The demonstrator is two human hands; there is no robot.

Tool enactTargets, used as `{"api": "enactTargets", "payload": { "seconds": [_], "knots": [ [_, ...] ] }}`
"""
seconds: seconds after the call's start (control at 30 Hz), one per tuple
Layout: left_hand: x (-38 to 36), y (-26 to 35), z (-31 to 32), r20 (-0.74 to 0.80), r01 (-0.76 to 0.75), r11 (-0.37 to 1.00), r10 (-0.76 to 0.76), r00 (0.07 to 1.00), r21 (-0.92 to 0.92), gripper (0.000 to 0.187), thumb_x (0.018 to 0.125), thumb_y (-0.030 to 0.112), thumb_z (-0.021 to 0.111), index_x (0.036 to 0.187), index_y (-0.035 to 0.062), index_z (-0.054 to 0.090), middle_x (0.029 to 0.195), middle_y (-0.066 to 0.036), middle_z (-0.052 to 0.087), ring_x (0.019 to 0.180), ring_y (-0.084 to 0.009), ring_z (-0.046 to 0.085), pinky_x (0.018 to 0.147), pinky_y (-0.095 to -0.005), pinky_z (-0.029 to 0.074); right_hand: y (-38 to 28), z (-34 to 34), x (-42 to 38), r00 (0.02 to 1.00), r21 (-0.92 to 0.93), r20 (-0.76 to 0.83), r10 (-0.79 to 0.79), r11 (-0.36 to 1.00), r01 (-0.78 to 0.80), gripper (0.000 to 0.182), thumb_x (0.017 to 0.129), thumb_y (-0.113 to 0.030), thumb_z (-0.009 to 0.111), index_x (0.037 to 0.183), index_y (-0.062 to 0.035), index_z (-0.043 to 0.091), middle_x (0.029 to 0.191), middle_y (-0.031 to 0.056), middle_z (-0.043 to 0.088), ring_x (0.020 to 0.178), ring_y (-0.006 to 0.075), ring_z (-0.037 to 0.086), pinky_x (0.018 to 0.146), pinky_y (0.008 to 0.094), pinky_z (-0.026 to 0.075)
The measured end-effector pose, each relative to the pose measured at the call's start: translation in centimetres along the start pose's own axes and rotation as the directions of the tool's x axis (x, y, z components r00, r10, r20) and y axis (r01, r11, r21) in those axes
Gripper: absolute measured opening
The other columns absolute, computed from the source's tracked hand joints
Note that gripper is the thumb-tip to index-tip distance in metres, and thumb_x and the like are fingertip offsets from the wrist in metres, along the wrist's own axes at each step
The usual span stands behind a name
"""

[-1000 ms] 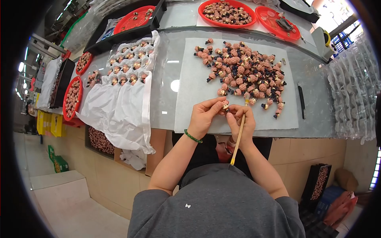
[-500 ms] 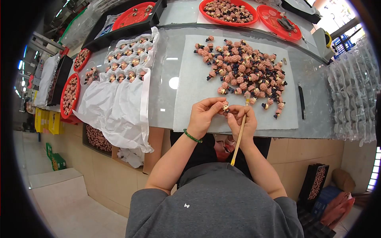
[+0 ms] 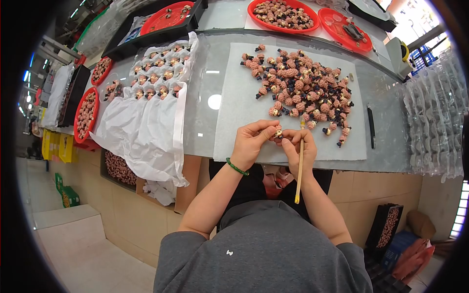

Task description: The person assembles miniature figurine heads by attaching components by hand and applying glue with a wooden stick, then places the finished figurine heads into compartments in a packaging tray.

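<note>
L hand point(image 3: 250, 142) has thumb + finger nearly closed on the figurine point(image 3: 278, 130), btwn both hands' fingertips; R hand point(image 3: 301, 148) curls round the stick point(image 3: 299, 173), fingertips nr figurine's dark end, contact unclear; prob best: light pinch, stick tip clear of figurine & pile point(image 3: 304, 82) just beyond fingers

Pink figurines point(image 3: 304, 86), green bracelet point(image 3: 237, 167), grey shirt point(image 3: 261, 244)

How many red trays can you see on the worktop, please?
5 red trays: one inside the black tray, far left; one far centre; one far right; two at the left, one nearer than the other. Others may be hidden beneath.
</note>
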State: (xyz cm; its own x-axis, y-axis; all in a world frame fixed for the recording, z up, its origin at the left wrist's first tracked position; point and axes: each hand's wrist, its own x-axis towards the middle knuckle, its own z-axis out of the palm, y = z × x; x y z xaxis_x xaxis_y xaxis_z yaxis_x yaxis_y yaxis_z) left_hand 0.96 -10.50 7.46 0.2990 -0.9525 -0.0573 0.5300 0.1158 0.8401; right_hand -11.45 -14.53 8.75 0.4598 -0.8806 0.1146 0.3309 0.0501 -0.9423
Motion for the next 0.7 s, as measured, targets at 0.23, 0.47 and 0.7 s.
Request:
{"api": "enactTargets", "payload": {
  "seconds": [0.23,0.47,0.7],
  "knots": [
    [-0.03,0.15,0.11,0.011,0.003,1.0,-0.003,1.0,0.004,0.018,0.081,0.004,0.051,0.097,-0.0029,0.057,0.087,-0.008,0.059,0.077,-0.012,0.055,0.068,-0.0227,0.045,0.04,-0.24,0.16,1.0,0.007,0.007,0.005,1.0,-0.005,0.017,0.077,0.007,0.048,0.077,-0.0015,0.033,0.089,0.0142,0.051,0.081,0.0161,0.052,0.076,0.0303,0.046],
    [0.02,0.13,0.0,0.012,0.007,1.0,-0.006,1.0,-0.009,0.018,0.081,0.003,0.051,0.097,-0.0033,0.057,0.087,-0.009,0.059,0.076,-0.0121,0.055,0.068,-0.0235,0.045,0.05,-0.17,0.17,1.0,0.021,0.003,0.017,1.0,-0.017,0.018,0.076,0.008,0.048,0.077,-0.002,0.033,0.089,0.0139,0.051,0.08,0.0155,0.052,0.077,0.0307,0.045],
    [0.0,0.14,-0.1,0.023,0.03,0.998,-0.029,0.999,-0.054,0.02,0.081,0.002,0.051,0.1,-0.0041,0.054,0.093,-0.01,0.058,0.083,-0.014,0.055,0.075,-0.0257,0.045,0.93,-0.49,0.14,0.998,-0.033,-0.022,-0.058,0.998,0.057,0.024,0.073,0.009,0.052,0.077,-0.0039,0.032,0.092,0.013,0.05,0.082,0.0152,0.051,0.077,0.0286,0.044]
  ]
}}
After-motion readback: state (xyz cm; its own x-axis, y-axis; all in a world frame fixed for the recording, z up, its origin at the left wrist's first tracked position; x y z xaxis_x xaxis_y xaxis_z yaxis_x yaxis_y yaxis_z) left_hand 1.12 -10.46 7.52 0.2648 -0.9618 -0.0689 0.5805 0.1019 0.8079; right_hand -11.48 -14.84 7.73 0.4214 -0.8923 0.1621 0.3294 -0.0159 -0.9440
